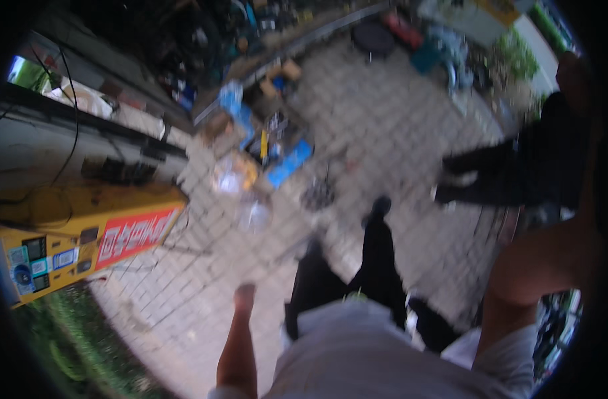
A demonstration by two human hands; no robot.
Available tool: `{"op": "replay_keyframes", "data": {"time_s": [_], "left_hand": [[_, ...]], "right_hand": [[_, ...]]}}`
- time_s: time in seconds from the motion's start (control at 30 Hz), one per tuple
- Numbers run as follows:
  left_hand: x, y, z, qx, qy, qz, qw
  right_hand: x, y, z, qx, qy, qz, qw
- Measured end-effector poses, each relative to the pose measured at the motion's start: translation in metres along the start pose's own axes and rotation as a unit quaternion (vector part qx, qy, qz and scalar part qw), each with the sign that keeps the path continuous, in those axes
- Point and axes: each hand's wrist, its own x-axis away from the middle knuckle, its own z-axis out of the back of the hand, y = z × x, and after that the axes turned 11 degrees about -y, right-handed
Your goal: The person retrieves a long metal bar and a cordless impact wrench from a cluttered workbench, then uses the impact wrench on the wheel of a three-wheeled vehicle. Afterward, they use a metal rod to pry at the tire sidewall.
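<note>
My left hand [245, 295] hangs low at my left side above the brick paving. It is small and smeared, so its fingers do not show clearly; nothing can be made out in it. Raised along the right rim, my right arm [533, 272] bends at the elbow. Near the upper right edge, my right hand [573, 83] is dark and partly cut off, and its fingers cannot be read. Between the arms are my light shirt [357, 336] and dark trousers [380, 256].
A yellow cabinet [71, 229] with a red sign stands left. Ahead lie a blue strip [290, 163], a plastic bag [232, 174] and a dark round object [318, 195]. Another person's dark-clad legs [510, 176] are at right. A dark round stool [373, 38] stands farther off.
</note>
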Motion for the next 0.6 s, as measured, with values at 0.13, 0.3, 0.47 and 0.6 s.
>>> {"op": "replay_keyframes", "data": {"time_s": [0.13,0.3,0.47,0.6], "left_hand": [[-0.013,0.025,-0.053,0.142,0.083,0.115,0.98],[-0.065,0.094,-0.099,-0.011,-0.013,0.016,1.0],[-0.044,0.155,-0.207,0.112,-0.001,0.058,0.992],[-0.014,0.201,-0.23,0.18,0.036,0.127,0.975]], "right_hand": [[-0.022,0.124,0.024,-0.032,0.028,0.015,0.999],[-0.087,0.24,0.049,-0.105,0.079,0.02,0.991],[-0.121,0.334,0.013,-0.188,-0.023,0.034,0.981],[-0.13,0.379,-0.023,-0.213,-0.091,0.059,0.971]]}}
